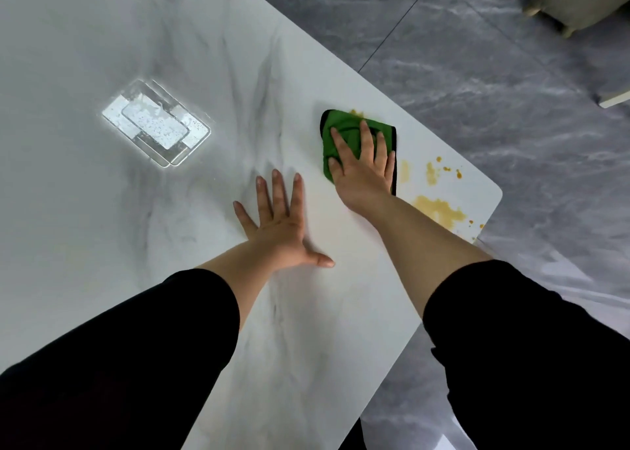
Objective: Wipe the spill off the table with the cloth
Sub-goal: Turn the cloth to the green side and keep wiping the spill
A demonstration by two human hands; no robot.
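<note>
Starting at the left, a bright ceiling-light reflection (156,124) glares off the white marbled table (85,211), well apart from the work. Next comes the left hand (281,224), resting flat on the tabletop with fingers spread wide and grasping nothing; it looks like a brace for the person's weight.

Just beyond it, the right hand (363,166) presses down on the green cloth (341,127), palm flat, fingers extended over the folded fabric and not curled around it. The cloth sits near the table's right edge, bunched a little under the fingers.

The spill (439,209) is yellowish-orange. A small trace peeks out at the cloth's far edge, a pale smear lies just beside the cloth on its right, and the largest patch spreads near the rounded corner, with scattered droplets (458,174) around it.

By this showing the wiping is under way but far from finished: most of the stain lies untouched to the right. The next move would call for sliding the cloth rightward and toward the near corner under steady pressure, drawing inward so liquid is not pushed over the edge onto the grey floor (511,74).
</note>
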